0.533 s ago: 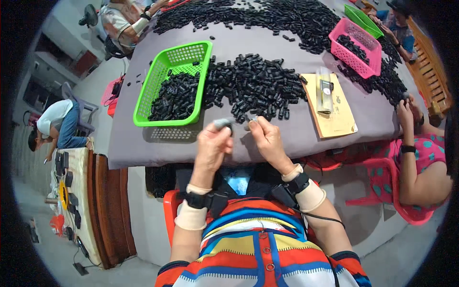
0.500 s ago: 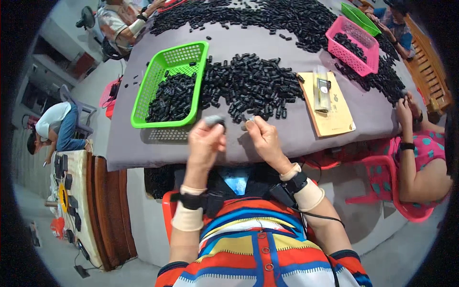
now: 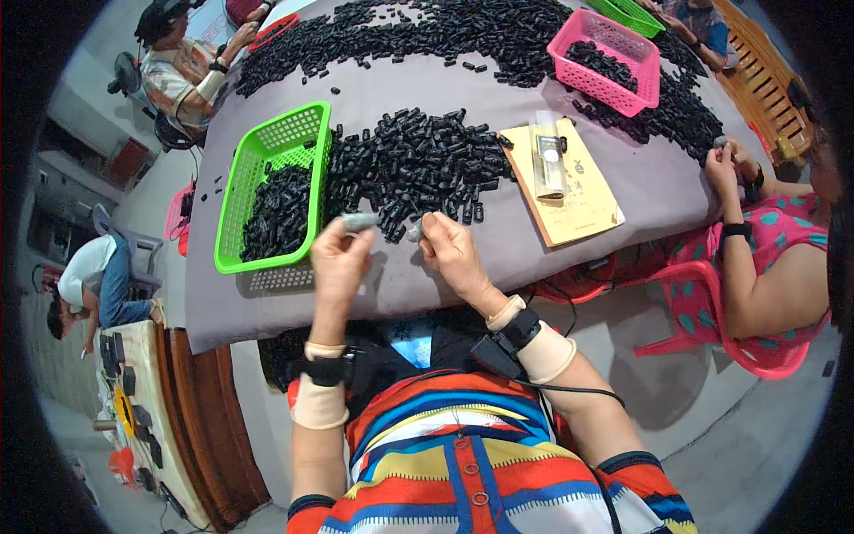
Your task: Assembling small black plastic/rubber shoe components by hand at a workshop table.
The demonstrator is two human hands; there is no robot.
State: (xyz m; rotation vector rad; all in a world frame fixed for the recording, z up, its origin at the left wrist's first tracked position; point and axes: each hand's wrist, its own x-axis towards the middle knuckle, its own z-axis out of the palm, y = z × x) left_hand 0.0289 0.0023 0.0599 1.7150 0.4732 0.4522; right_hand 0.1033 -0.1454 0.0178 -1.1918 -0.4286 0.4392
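My left hand [image 3: 341, 258] is raised over the near edge of the table, right of the green basket [image 3: 227, 254]. Its fingers are curled, and a grey cover [image 3: 358, 222] sits on one fingertip, pointing right. Whatever these fingers hold is hidden. Close beside it, my right hand [image 3: 455, 255] is closed in a pinch, with a grey tip [image 3: 415, 231] at the fingers; anything between them is too small to make out. Just beyond both hands lies a heap of short black plastic tubes [image 3: 418, 165]. More black tubes [image 3: 280, 209] partly fill the green basket.
A yellow booklet [image 3: 583, 200] with a clear plastic case [image 3: 547, 160] on it lies right of the heap. Farther back stand a pink basket [image 3: 645, 84] and a long black pile [image 3: 391, 40]. Co-workers sit left and right, one on a pink chair [image 3: 725, 303].
The whole view has shifted, so the table things sit farther left. A dark piece seen at my left fingers before no longer shows. Both hands stay close together and closed.
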